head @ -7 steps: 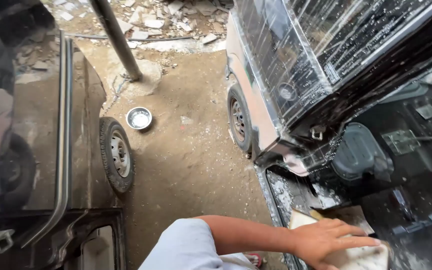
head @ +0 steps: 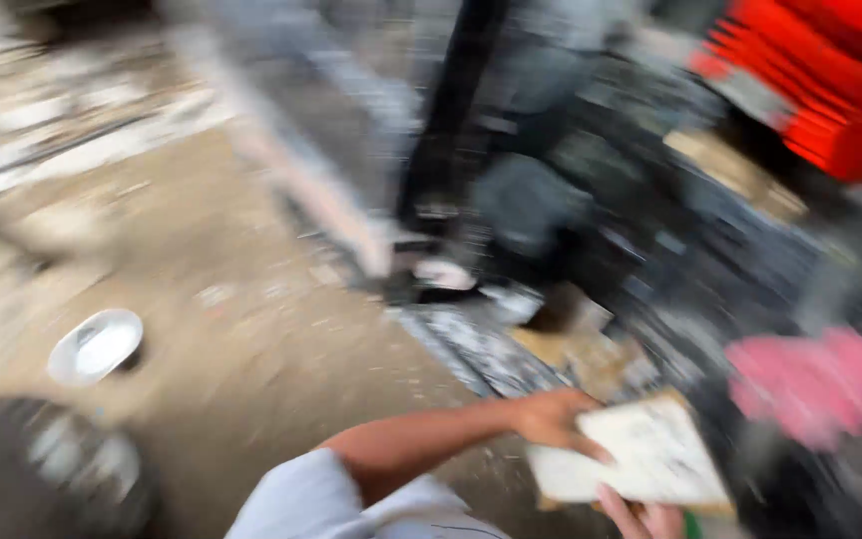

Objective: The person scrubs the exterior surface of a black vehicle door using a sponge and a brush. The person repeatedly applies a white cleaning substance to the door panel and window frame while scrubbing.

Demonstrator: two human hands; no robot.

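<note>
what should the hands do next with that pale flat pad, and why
Probably steady the pale flat pad before moving it further. The left hand grips its upper left edge and the right hand only touches the bottom edge with its fingers, so the hold looks partial. The dirty vehicle sill lies just beyond, but the picture is too blurred to judge contact.

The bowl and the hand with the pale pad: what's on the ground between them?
In the head view, mostly bare dusty ground lies between the bowl and the left hand holding the pad; only small pale flecks, blurred.
</note>
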